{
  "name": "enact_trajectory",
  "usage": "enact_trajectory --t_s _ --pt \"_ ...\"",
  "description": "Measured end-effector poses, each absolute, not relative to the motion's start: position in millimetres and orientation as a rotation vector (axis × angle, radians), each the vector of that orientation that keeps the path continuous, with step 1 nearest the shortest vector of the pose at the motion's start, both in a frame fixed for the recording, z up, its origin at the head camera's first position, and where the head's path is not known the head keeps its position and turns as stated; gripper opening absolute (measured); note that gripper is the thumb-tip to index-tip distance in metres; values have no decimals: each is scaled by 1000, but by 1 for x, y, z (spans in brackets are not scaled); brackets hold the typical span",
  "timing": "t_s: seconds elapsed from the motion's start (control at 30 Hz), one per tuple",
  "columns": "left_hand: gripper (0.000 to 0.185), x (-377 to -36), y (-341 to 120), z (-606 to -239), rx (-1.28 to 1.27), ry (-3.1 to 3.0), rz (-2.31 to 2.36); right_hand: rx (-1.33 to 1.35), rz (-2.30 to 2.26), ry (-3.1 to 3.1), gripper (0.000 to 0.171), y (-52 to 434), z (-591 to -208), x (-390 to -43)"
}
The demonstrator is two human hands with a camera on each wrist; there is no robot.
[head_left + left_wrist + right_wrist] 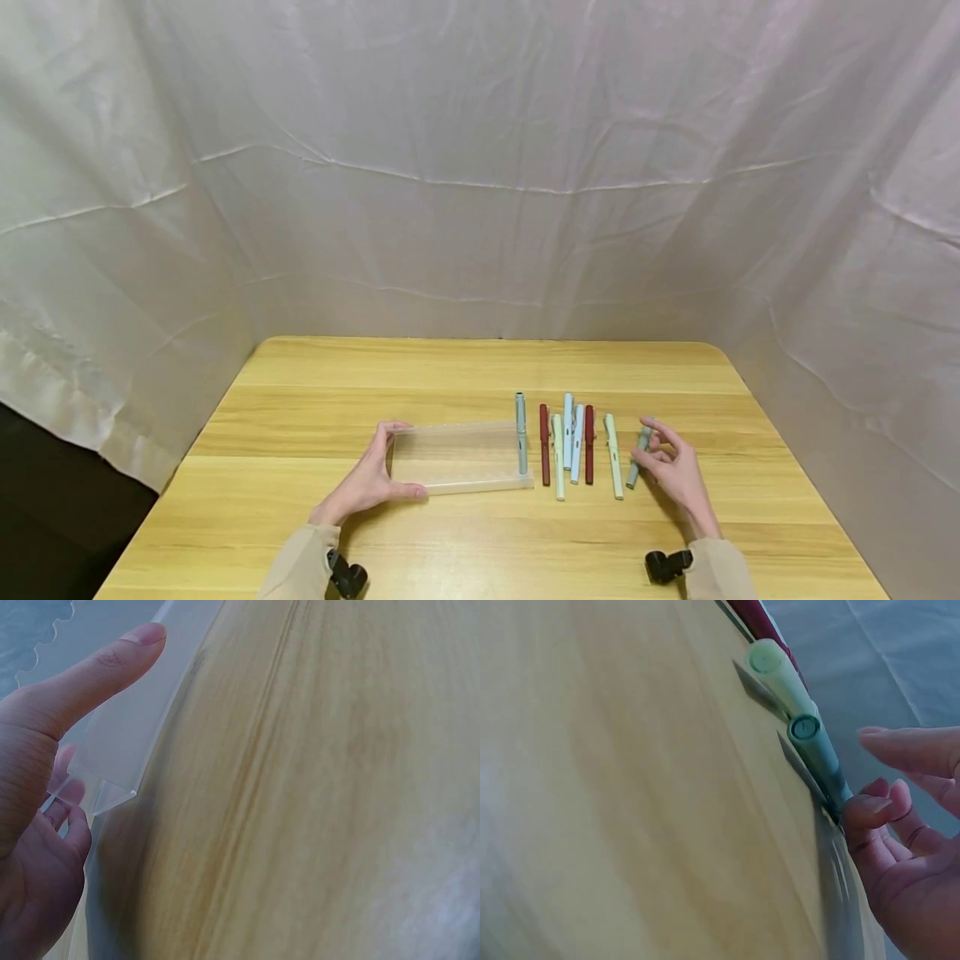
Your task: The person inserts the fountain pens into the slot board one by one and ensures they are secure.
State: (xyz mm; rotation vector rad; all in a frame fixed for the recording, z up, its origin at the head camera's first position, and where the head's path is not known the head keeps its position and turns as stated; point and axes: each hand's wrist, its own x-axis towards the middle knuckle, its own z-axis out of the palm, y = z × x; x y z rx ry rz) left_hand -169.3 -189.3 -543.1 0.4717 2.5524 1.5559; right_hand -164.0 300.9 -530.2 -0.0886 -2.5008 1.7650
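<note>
near edge: left hand (369,483) set against the left end of the clear plastic case (457,457), thumb along the near wall, fingers (387,433) curled over the far corner; case gripped and lying flat on the wooden surface (300,533). confirmed in the left wrist view: thumb straight along the translucent wall (120,742).

right hand (675,471) at the right end of the pen row, fingers (660,433) loosely curled, fingertips touching the grey-green pen (637,458); a closed pinch not plainly shown, contact only. right wrist view: fingertip (866,810) against the barrel of that pen (821,754), pale green pen (780,675) just beside.

for a clean pick, judged advisable: pinch the barrel near mid-length, lift straight up clear of the neighbouring pen, keep the case pinned to stop sliding.

container: open-topped, shallow, mostly bare inside; one grey pen (521,433) lying across the right end, tip past the far wall. whether fully inside or resting on the rim, cannot tell.

farther on: two dark red pens (544,446), two light blue pens (576,442) and pale green pens laid parallel between case and right hand, all outside the case. beyond: white cloth backdrop (480,167).
</note>
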Motion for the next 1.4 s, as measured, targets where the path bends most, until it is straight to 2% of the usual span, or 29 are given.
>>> enact_trajectory --t_s 0.7,1.1,1.4 --pt "105 -168 -189 -542 473 2543 1563 -251 1696 -2676 64 306 -531 -164" --pt "105 -169 -189 -543 481 2542 1579 -289 1637 -2776 81 306 -530 -172" --pt "104 -168 -189 -543 490 2547 1578 -253 1539 -2793 75 305 -527 -176"
